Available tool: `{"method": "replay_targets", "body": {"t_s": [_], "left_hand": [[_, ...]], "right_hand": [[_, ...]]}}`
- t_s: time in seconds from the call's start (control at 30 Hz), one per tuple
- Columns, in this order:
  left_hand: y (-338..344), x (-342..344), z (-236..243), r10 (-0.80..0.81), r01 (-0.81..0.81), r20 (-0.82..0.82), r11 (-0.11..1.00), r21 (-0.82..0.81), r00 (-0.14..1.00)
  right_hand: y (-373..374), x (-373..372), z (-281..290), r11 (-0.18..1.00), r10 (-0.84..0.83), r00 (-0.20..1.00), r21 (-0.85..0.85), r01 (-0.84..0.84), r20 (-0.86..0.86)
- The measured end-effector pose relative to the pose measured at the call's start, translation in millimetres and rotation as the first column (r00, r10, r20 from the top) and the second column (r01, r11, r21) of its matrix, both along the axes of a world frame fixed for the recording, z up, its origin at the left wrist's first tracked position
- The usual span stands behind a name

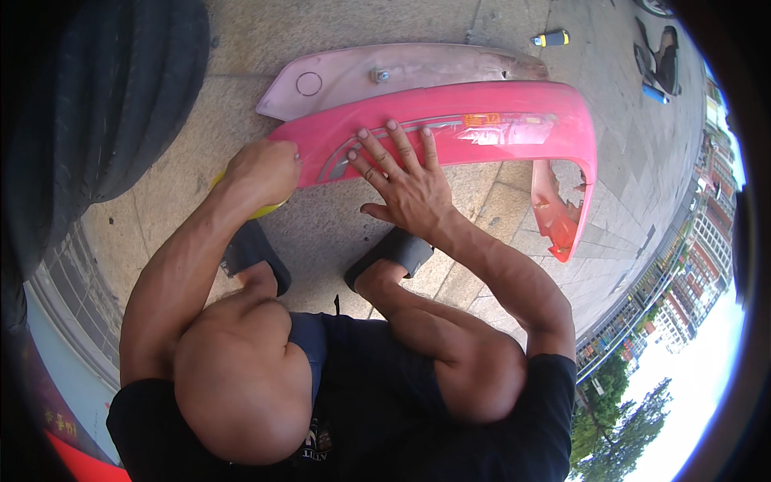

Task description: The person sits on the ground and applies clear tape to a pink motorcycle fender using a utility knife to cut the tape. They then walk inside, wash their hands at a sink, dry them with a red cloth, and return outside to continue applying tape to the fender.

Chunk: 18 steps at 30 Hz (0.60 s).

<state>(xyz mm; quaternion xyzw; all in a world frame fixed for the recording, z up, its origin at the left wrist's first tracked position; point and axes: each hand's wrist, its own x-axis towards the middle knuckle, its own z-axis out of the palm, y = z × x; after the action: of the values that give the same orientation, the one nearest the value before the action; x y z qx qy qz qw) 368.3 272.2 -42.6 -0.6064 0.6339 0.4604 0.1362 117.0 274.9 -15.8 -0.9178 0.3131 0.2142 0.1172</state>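
Observation:
A curved, glossy pink vehicle body panel [377, 120] lies across the paving in front of me, with grey stripes and torn clear film on it. Its right end is broken and jagged. My right hand [411, 189] rests flat on its near edge, fingers spread over the stripes. At the panel's left end my left hand [263, 170] is closed in a fist. A yellow round-edged thing [269, 211] shows on both sides of that fist; most of it is hidden. Just beyond lies a second, faded pink panel [337, 71] with a small metal fitting on it.
A yellow-and-black utility knife [552, 38] lies on the paving beyond the panels. Large black ribbed rubber [128, 96] stands close on my left. Near the right rim are a blue object [655, 94] and a dark object [665, 60]. My sandalled feet are below the panel.

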Motion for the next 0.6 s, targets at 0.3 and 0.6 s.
{"method": "replay_targets", "body": {"t_s": [0.3, 0.6], "left_hand": [[-6.3, -0.7, 7.6, -0.040, 0.039, -0.001, 0.994, 0.104, 0.999], [0.4, 1.9, 2.9, 0.019, -0.018, -0.023, 0.999, 0.040, 1.000]], "right_hand": [[7.4, 0.4, -9.6, 0.997, 0.067, 0.998, -0.026, -0.066, 0.014], [0.3, -11.4, -2.1, 0.998, -0.052, 0.998, -0.036, 0.054, 0.047]]}}
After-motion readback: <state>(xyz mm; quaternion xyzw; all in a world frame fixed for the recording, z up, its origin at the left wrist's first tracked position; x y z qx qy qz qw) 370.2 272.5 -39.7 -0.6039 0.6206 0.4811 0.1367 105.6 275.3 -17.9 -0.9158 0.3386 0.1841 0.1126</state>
